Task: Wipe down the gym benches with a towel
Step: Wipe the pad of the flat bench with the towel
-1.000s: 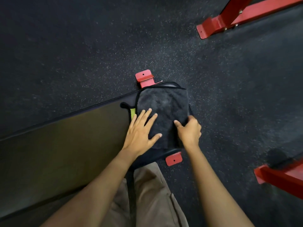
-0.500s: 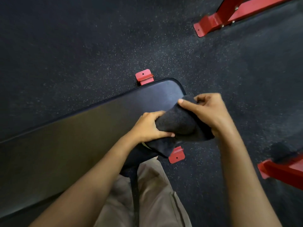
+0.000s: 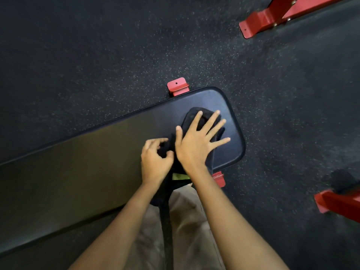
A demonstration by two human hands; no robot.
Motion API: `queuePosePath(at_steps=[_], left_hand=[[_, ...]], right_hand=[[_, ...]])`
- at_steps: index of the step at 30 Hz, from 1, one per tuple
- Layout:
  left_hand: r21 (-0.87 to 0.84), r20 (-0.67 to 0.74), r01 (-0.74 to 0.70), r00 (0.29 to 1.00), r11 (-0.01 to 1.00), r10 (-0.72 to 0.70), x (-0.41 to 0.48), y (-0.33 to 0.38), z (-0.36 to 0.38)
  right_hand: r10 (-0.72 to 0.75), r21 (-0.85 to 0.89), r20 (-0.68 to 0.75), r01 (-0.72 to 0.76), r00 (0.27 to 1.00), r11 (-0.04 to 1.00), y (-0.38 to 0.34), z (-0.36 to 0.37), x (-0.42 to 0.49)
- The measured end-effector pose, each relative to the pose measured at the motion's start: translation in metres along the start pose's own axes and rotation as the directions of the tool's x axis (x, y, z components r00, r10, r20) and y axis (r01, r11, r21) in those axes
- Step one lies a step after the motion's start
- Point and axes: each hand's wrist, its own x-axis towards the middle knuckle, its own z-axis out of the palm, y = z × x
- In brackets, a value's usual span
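Head view: bench (image 3: 97, 162) pad, end at right.
Left hand (image 3: 155, 158): curled, pinching bunched edge of towel (image 3: 190, 118).
Towel: lies on bench end.
Right hand (image 3: 196, 141): fingers straight, spread, pressing towel.
Advice: even pressure, overlapping strokes, reach pad edges.

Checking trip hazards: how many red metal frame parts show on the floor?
4: far foot and near foot of the bench, a frame piece top right, another lower right. Others may be hidden under the bench.

Towel (image 3: 206, 116) lowered onto bench (image 3: 97, 152), right hand (image 3: 194, 145) now flat, left hand (image 3: 153, 160) pinching
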Motion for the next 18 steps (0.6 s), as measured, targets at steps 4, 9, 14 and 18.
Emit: queuePosePath(at_steps=[4, 9, 14, 18], left_hand=[[0.116, -0.102, -0.081, 0.99, 0.99, 0.093, 0.013, -0.017, -0.013], [0.311, -0.114, -0.178, 0.968, 0.934, 0.223, 0.032, -0.031, -0.017], [0.468, -0.111, -0.119, 0.975, 0.876, 0.192, 0.044, -0.056, -0.019], [0.547, -0.044, -0.126, 0.983, 0.827, 0.178, 0.042, -0.084, -0.02]], right_hand=[[0.056, 0.069, -0.088, -0.05, 0.995, 0.996, -0.001, 0.034, 0.0], [0.04, 0.067, -0.145, -0.031, 0.989, 0.997, 0.01, 0.037, 0.004], [0.06, 0.064, -0.199, -0.048, 0.978, 0.997, 0.037, 0.012, 0.059], [-0.139, -0.083, -0.227, 0.123, 0.964, 0.989, -0.004, 0.008, 0.091]])
